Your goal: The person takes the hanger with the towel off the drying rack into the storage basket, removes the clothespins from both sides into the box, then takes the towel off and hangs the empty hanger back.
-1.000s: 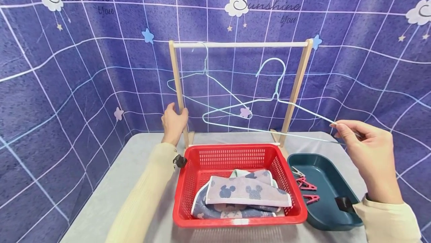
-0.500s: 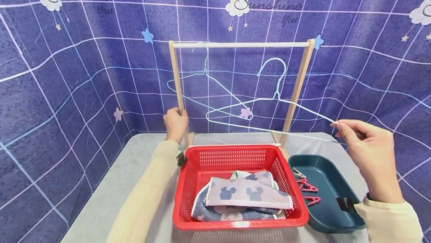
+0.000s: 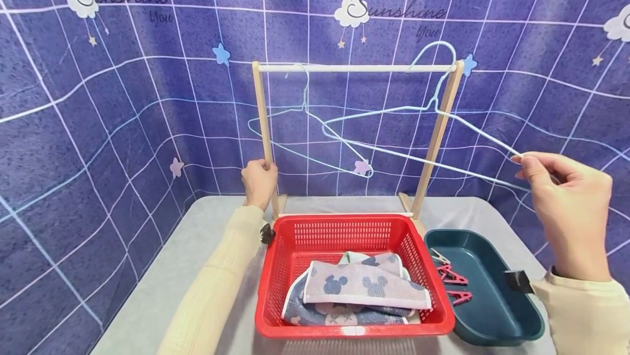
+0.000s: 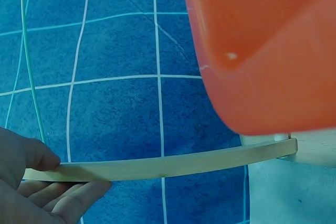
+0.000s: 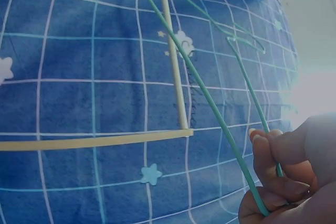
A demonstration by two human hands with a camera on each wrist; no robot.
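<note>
My left hand (image 3: pixel 259 182) grips the left wooden post (image 3: pixel 263 125) of a small clothes rack, thumb and fingers on opposite sides of the post (image 4: pixel 157 169) in the left wrist view. My right hand (image 3: pixel 568 199) pinches the right end of a light-green wire hanger (image 3: pixel 436 98), raised in front of the rack. Its hook reaches above the white rail (image 3: pixel 344 68) near the right post (image 3: pixel 438 136); whether the hook tip is over the rail I cannot tell. A second wire hanger (image 3: pixel 305 98) hangs from the rail's left part.
In front of the rack stands a red basket (image 3: pixel 354 332) with folded patterned cloths (image 3: pixel 354 284) inside. To its right a dark teal tray (image 3: pixel 492 289) holds several clothespins (image 3: pixel 459 297). A blue-purple gridded curtain (image 3: pixel 147 141) surrounds the grey table (image 3: pixel 192 245).
The right hand has lifted its hanger up and to the right, bringing the hook from below the rail to its height. The left hand has closed its fingers around the post.
</note>
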